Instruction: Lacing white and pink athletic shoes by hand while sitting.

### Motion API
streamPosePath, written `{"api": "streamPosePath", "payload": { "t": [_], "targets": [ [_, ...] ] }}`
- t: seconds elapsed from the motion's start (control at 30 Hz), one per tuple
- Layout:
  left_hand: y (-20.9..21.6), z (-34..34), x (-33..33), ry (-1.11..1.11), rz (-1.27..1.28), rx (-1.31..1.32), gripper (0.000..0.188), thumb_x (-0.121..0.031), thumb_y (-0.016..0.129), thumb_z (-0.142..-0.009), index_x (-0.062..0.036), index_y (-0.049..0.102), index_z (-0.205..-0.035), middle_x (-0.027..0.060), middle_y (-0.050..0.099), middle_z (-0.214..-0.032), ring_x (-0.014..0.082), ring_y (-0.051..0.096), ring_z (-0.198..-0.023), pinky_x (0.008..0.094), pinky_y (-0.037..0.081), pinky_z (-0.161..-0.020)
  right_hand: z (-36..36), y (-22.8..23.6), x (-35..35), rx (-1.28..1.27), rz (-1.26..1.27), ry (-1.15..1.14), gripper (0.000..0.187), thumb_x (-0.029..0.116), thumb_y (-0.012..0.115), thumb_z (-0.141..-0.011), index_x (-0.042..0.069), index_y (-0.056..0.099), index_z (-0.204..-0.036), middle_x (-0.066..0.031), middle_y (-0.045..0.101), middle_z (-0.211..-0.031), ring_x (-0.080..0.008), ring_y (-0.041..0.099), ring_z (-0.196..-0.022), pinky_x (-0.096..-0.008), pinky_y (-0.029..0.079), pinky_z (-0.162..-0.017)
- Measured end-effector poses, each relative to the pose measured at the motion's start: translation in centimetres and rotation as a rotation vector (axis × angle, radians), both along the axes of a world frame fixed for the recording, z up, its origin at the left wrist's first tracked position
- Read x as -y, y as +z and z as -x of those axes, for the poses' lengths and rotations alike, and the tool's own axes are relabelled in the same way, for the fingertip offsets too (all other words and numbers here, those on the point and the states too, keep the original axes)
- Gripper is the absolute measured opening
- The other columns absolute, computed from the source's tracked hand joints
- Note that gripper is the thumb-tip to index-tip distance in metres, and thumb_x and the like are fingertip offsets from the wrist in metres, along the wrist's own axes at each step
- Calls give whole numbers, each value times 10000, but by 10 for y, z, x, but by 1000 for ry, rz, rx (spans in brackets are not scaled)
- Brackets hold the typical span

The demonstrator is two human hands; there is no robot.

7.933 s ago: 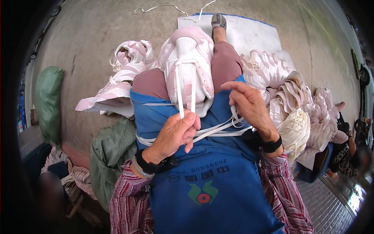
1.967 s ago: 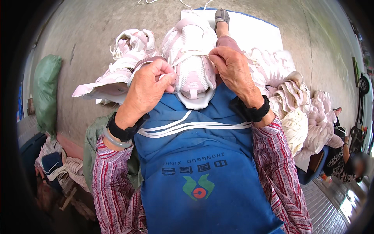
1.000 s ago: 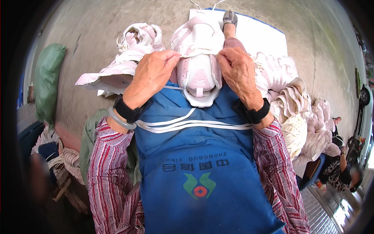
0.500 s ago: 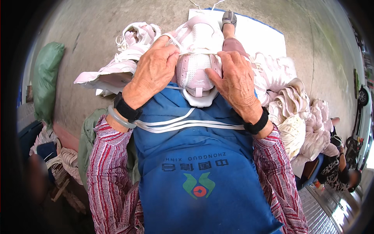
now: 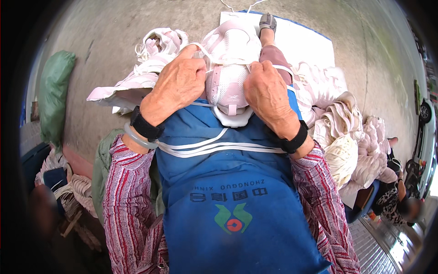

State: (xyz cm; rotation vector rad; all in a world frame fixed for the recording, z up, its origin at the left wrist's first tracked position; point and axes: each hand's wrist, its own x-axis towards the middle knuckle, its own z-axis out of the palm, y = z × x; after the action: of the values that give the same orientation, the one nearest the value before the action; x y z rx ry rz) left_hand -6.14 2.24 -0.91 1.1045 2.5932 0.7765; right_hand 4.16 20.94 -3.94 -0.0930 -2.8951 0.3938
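A pale pink and white shoe upper [image 5: 230, 84] with mesh panels lies on my lap, its pull tab toward me. White shoelace [image 5: 228, 61] crosses it from side to side. At the shoe's left edge, my left hand [image 5: 179, 82] is closed on the lace, which loops up past its fingers. Across from it, my right hand [image 5: 270, 93] has its fingers curled and pinches the lace at the right edge. The fingertips of both hands are partly hidden. More white laces [image 5: 223, 147] lie over the blue apron [image 5: 246, 176] between my wrists.
Other shoe uppers [image 5: 130, 82] are heaped at the left. Further stacks of uppers [image 5: 340, 114] and a cream lace bundle [image 5: 341, 154] lie at the right. A white sheet [image 5: 315, 45] is on the floor ahead. A green sack [image 5: 55, 96] stands far left; another person [image 5: 397, 201] sits far right.
My right hand has curled its fingers and drawn its thumb in, shifting slightly toward me and left. More lace now shows to its right. My left hand has barely moved.
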Motion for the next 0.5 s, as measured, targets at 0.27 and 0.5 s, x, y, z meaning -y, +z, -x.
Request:
{"api": "streamPosePath", "payload": {
  "t": [0.27,0.5],
  "targets": [
    [-15,7,-6,-58,-35,-57,175,-96,478,-882,34,582,-829,155,554,-987,325,548,-904,375,450,-791,-2,1,-9,-9,278,91,136,29,543,-766,-50,546,-877,-209,528,-817,-357,560,-783,-428,485,-721],
    [-7,13,-16,-137,59,-53,175,-98,462,-894,37,568,-864,144,564,-937,294,533,-947,370,454,-811,-2,3,-12,-40,407,70,248,-13,518,-780,-23,491,-1026,-184,541,-850,-364,578,-814,-431,489,-713]
  ]
}}
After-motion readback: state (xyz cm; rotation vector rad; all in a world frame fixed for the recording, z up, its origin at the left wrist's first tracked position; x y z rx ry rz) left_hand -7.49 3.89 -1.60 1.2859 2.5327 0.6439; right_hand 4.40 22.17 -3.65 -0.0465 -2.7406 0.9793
